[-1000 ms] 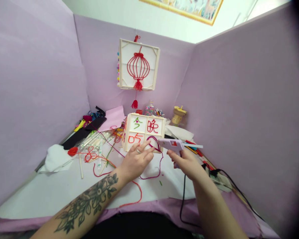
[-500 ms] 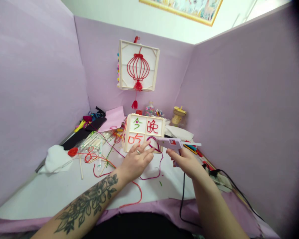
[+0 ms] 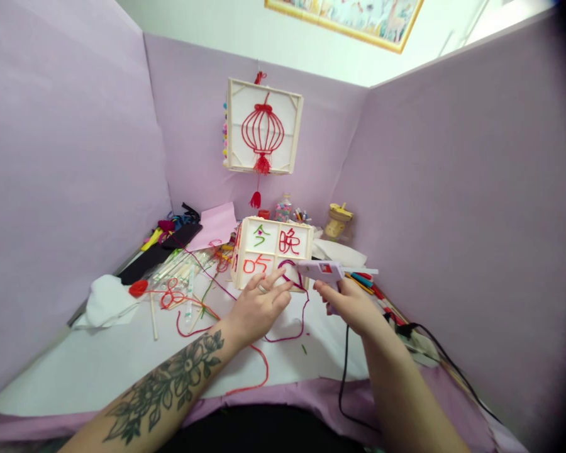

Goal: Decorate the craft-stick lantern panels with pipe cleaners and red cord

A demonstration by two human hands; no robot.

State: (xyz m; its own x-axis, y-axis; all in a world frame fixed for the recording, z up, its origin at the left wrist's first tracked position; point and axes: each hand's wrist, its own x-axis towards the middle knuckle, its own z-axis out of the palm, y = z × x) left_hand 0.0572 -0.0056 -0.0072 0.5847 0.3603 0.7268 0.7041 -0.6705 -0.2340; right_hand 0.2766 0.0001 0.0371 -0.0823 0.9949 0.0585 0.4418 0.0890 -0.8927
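Observation:
A wooden-framed box (image 3: 271,250) with white panels and yarn characters in green and red stands on the white table sheet. My left hand (image 3: 259,305) rests against its lower front, fingers pressed on a purple-red yarn strand (image 3: 298,296) at the bottom right panel. My right hand (image 3: 346,305) grips a pale pink glue gun (image 3: 321,270), its nozzle pointing left at that same panel. A black cord (image 3: 343,371) trails from the gun toward me.
A square lantern picture (image 3: 263,126) hangs on the back wall. Sticks, yarn scraps and a red loop (image 3: 172,294) litter the left side beside a white cloth (image 3: 104,301). Pens (image 3: 365,280), a spool (image 3: 337,220) and bead jars (image 3: 283,207) sit behind and right. Purple partitions enclose the table.
The glue gun and my right hand have shifted slightly left, closer to the box's bottom right panel. My left hand has stayed in place.

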